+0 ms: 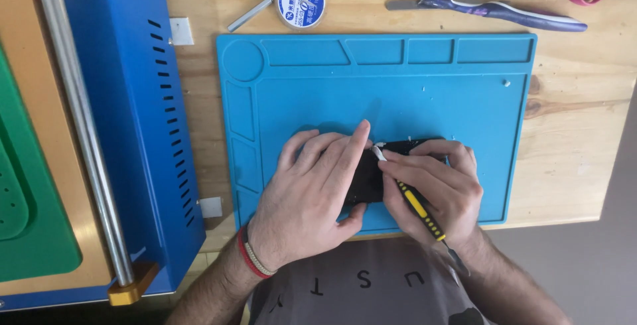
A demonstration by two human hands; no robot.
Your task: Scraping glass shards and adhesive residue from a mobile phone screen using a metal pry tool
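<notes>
On the one blue rubber mat [398, 93], near its front edge, lies one flat black phone [368, 179]. The left hand [312, 192] presses it flat; the right hand [434, 189] is closed on one thin yellow-black tool [415, 205].

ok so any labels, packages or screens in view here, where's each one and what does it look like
Round label on a small spool: top of the wooden table, above the blue mat; white ring with a blue centre and printed text.
Black flat device: on the mat under the left hand and right hand; whether the dark face is a screen cannot be told.
No packages or signs show.
</notes>
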